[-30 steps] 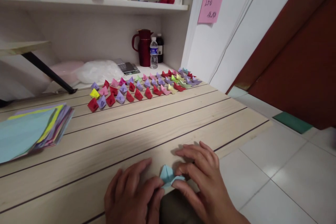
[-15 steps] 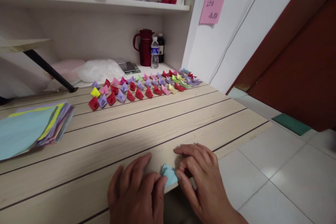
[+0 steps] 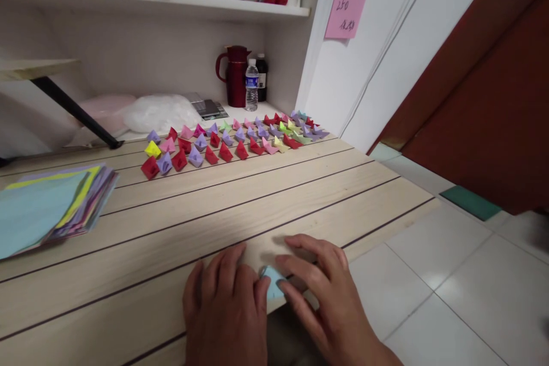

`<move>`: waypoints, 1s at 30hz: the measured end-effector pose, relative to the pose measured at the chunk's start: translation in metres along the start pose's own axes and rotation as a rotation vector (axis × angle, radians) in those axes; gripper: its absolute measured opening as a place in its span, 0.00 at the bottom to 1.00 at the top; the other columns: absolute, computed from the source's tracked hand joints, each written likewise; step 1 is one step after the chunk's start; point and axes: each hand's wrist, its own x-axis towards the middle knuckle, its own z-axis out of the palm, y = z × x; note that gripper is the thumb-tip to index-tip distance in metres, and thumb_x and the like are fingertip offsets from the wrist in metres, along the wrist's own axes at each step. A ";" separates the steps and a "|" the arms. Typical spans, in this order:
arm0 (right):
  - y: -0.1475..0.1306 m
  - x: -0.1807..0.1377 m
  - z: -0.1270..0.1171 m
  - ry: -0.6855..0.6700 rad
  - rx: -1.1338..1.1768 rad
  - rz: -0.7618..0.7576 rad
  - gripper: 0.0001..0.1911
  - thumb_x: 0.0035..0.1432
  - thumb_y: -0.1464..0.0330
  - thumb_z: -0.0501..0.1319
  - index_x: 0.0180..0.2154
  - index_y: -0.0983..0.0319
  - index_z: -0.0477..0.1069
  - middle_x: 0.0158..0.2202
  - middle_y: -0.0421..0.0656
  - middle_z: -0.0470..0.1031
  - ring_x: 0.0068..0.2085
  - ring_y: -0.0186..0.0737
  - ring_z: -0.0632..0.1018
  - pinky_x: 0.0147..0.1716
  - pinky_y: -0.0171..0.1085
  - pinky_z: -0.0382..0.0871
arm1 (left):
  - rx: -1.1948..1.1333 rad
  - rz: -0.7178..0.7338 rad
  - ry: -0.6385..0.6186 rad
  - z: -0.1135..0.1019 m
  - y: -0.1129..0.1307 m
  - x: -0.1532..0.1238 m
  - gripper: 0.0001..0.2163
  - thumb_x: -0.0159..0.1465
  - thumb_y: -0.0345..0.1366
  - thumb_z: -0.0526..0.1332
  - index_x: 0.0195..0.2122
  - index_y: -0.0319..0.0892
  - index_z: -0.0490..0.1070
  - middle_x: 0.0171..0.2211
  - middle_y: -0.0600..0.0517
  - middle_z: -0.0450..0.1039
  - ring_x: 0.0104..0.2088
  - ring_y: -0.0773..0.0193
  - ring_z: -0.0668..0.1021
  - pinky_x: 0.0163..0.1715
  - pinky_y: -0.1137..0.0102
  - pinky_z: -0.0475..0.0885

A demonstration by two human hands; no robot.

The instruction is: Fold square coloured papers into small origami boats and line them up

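A small light-blue folded paper piece (image 3: 271,285) lies at the near edge of the wooden table (image 3: 240,206). My left hand (image 3: 229,309) rests on the table with its fingers pressed against the left side of the paper. My right hand (image 3: 326,297) covers the paper's right side, fingers curled down on it. Only a small patch of blue shows between the two hands. Both hands press the piece flat.
Rows of several small folded paper shapes (image 3: 231,143) in red, purple, pink and yellow line the table's far side. A stack of coloured paper sheets (image 3: 47,206) lies at the left. A red jug (image 3: 235,75), a water bottle (image 3: 251,88) and a pink note (image 3: 346,7) stand beyond.
Both hands have closed in over the blue paper, which showed upright flaps a second ago and now lies mostly hidden and flattened under the fingers.
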 end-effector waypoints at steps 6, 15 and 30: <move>0.002 0.002 -0.001 -0.070 -0.021 -0.070 0.19 0.61 0.79 0.57 0.51 0.56 0.71 0.51 0.46 0.71 0.52 0.48 0.69 0.47 0.49 0.60 | -0.024 -0.066 0.029 -0.001 -0.007 -0.001 0.09 0.62 0.43 0.61 0.36 0.44 0.67 0.46 0.42 0.77 0.44 0.50 0.77 0.46 0.51 0.66; 0.003 0.004 -0.003 -0.078 -0.031 -0.083 0.15 0.62 0.76 0.57 0.48 0.57 0.74 0.50 0.45 0.74 0.51 0.48 0.72 0.48 0.50 0.64 | -0.134 0.109 0.185 0.001 0.008 -0.022 0.17 0.65 0.30 0.56 0.54 0.49 0.71 0.54 0.58 0.76 0.55 0.58 0.74 0.67 0.53 0.43; 0.015 -0.032 0.011 -0.039 -0.158 -0.159 0.25 0.63 0.77 0.56 0.60 0.57 0.64 0.55 0.42 0.75 0.57 0.48 0.70 0.59 0.53 0.58 | -0.158 0.093 0.233 0.012 0.009 -0.045 0.19 0.67 0.26 0.48 0.53 0.40 0.72 0.53 0.49 0.76 0.54 0.63 0.76 0.64 0.62 0.54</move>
